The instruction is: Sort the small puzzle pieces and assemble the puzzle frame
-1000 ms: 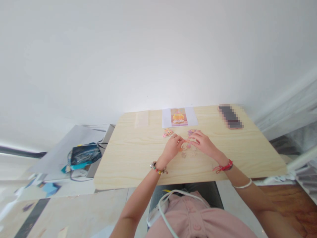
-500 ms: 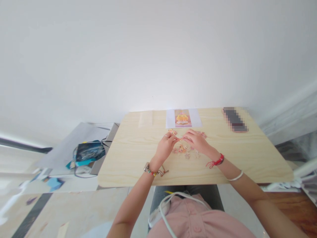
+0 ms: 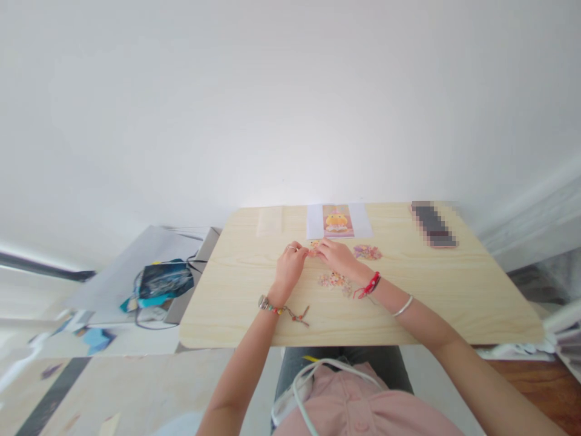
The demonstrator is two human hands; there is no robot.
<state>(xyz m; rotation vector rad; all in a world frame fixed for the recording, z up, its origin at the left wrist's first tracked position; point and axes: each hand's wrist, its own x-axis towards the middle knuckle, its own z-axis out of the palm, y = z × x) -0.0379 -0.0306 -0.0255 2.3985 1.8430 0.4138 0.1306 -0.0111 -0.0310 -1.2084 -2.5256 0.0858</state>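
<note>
My left hand (image 3: pixel 290 266) is pinched, its fingertips meeting those of my right hand (image 3: pixel 338 258) low over the table. Between them is what looks like a tiny puzzle piece, mostly covered by the fingers. Just behind the fingertips lies a small heap of yellowish pieces (image 3: pixel 315 244), partly hidden. A loose heap of pale and orange puzzle pieces (image 3: pixel 334 280) spreads below my right hand. To its right sits a heap of pinkish and purple pieces (image 3: pixel 368 252). A printed picture of a yellow figure (image 3: pixel 338 221) lies on white paper behind the hands.
The light wooden table (image 3: pixel 236 290) stands against a white wall. A phone-like dark object (image 3: pixel 433 224), pixelated, lies at the back right. A pale translucent sheet (image 3: pixel 270 221) is at the back left. Left of the table, a dark blue bag (image 3: pixel 166 281) rests on a grey surface.
Both hands have moved left together, fingertips still meeting, to just in front of the yellowish heap. The pinkish heap on the right is now uncovered. The view has shifted slightly.
</note>
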